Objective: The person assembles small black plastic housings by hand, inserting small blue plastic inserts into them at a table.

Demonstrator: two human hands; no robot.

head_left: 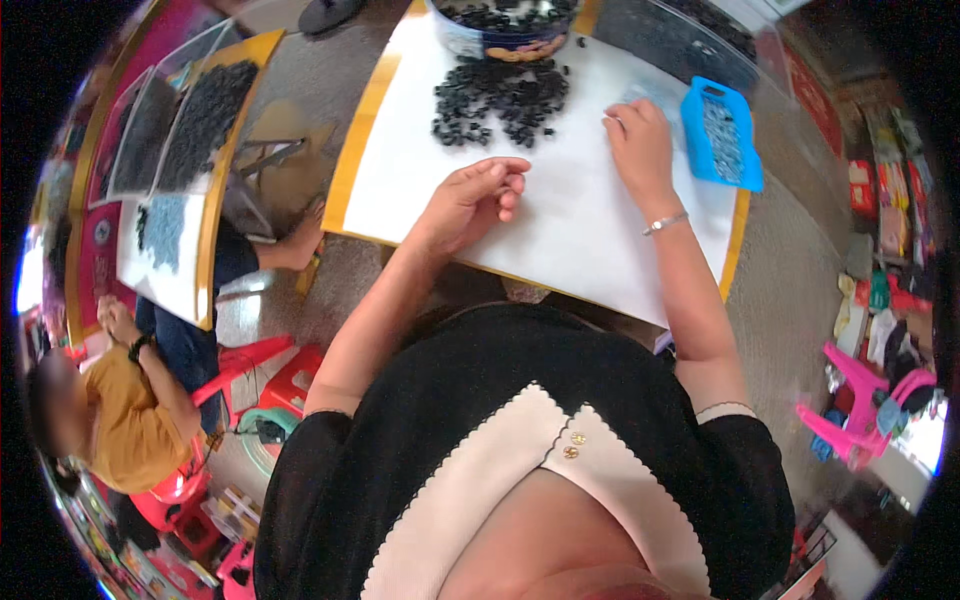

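Note:
My left hand (478,201) is over the white tabletop, just on the near side of a pile of small black plastic parts (500,100). Its fingers curl in, with thumb and index finger pressed together; whatever they hold, if anything, is too small to make out. Farther right, my right hand (642,145) has its fingertips bent together over the white surface. It is next to a thin scatter of small pale-blue pieces (660,97), and I cannot see what is in its fingers. A blue plastic basket (757,178) with many small pale pieces stands right of this hand.
A round tub (460,42) of black parts stands at the table's far edge, beside a clear bin (650,40). The white table (590,240) has yellow edges. At left, a person in a mustard shirt (140,420) sits by another table (200,270). Pink stools (850,400) stand right.

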